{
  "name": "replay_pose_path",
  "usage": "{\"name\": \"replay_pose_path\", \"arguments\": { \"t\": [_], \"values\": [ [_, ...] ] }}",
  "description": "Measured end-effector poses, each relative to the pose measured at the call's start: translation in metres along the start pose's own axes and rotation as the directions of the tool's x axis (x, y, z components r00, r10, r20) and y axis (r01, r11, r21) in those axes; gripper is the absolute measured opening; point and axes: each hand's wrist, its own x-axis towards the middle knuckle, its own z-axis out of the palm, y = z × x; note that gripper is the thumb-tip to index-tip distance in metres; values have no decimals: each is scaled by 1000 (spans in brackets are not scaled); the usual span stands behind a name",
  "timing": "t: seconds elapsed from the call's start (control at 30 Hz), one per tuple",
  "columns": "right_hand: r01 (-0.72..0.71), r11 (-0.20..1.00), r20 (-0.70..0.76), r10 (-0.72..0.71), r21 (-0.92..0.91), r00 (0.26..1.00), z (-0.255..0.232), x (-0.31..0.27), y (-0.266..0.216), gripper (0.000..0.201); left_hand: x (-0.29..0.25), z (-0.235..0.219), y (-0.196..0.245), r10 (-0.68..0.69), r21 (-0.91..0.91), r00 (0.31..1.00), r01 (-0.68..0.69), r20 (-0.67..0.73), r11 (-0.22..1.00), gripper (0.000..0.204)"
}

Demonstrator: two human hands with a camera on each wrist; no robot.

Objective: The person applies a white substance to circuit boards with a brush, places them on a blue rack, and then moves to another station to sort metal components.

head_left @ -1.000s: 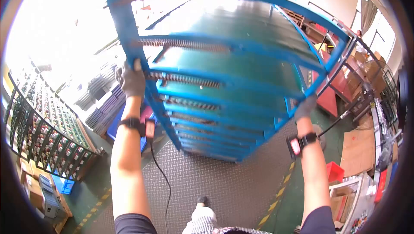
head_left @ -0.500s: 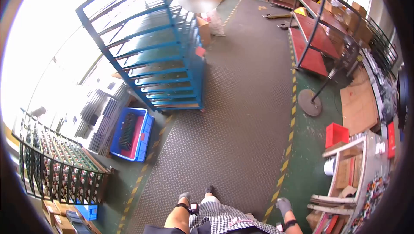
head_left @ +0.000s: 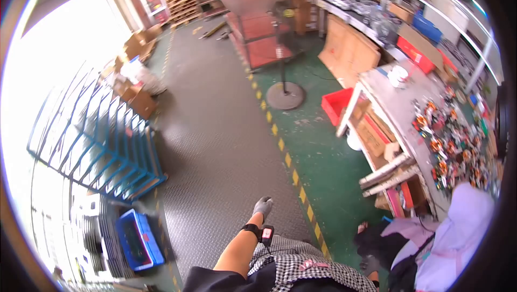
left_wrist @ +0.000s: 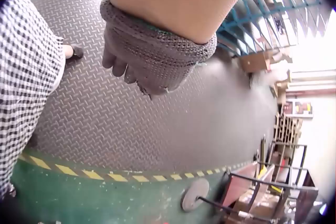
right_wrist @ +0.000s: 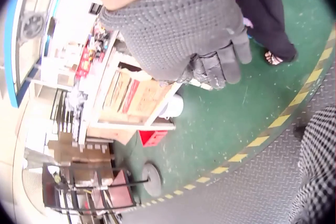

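Note:
My left hand [head_left: 263, 206], in a grey glove, hangs in front of the checked apron above the metal floor. In the left wrist view the left hand [left_wrist: 152, 56] has its fingers loosely curled with nothing in them. My right hand [head_left: 369, 264] is low beside the apron, partly dark against a seated person's clothes. The right wrist view shows the gloved right hand [right_wrist: 194, 40] with loosely bent fingers, holding nothing. The blue rack [head_left: 107, 152] stands at the left, apart from both hands.
A person in a light purple top [head_left: 458, 233] is close at the right, beside a workbench [head_left: 401, 114] covered with small parts. A fan's round base [head_left: 286, 96] and a red bin [head_left: 336, 104] stand on the green floor. A blue crate [head_left: 139, 241] lies lower left.
Both hands have let go of the blue rack and dropped to the body's sides. The head view has swung right, so the rack now appears farther left and the workbench nearer the centre.

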Motion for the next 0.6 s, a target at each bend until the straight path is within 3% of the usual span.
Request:
{"name": "replay_pose_path", "arguments": {
  "t": [0.03,0.07,0.1,0.17,0.2,0.27,0.33,0.37,0.4,0.43,0.47,0.5,0.57,0.6],
  "values": [
    [-62,997,-75,65,38,995,-11,-14,18,13,1,25,18,80,23,995,-81,62,996,40],
    [-152,982,85,143,110,986,-32,-3,40,15,1,46,33,161,40,978,-168,135,985,40],
    [-143,982,-17,146,121,989,-32,-21,58,17,7,69,40,241,50,945,-258,219,965,41],
    [-162,977,-212,189,138,959,-18,-56,71,20,26,108,41,235,84,865,-301,444,950,40],
    [-192,966,-208,227,175,951,-19,-64,79,21,34,119,42,216,107,817,-319,535,942,39],
    [-212,930,-228,286,299,931,-15,-80,111,25,48,127,46,40,185,729,-226,684,956,35],
    [-140,885,-301,294,444,907,-6,-89,116,28,91,125,24,-124,283,663,-138,738,949,31],
    [-126,870,-308,300,476,903,0,-100,112,26,106,117,21,-207,282,632,-18,747,959,26],
    [-115,859,-316,304,499,899,11,-132,101,24,156,117,-8,-297,335,589,47,751,941,23],
    [-114,850,-323,315,514,893,19,-152,98,23,131,100,25,-277,419,687,-44,672,907,15],
    [-184,861,-285,348,474,893,22,-135,121,37,146,94,30,-300,381,676,31,673,924,14],
    [-229,863,-281,380,450,881,25,-134,127,37,157,89,33,-324,361,707,103,629,927,12],
    [-325,841,-260,461,432,848,43,-149,151,38,210,95,4,-253,410,782,-3,570,912,20],
    [-323,842,-285,467,432,837,51,-168,153,36,209,100,25,-290,460,783,5,551,888,15]
  ]
}}
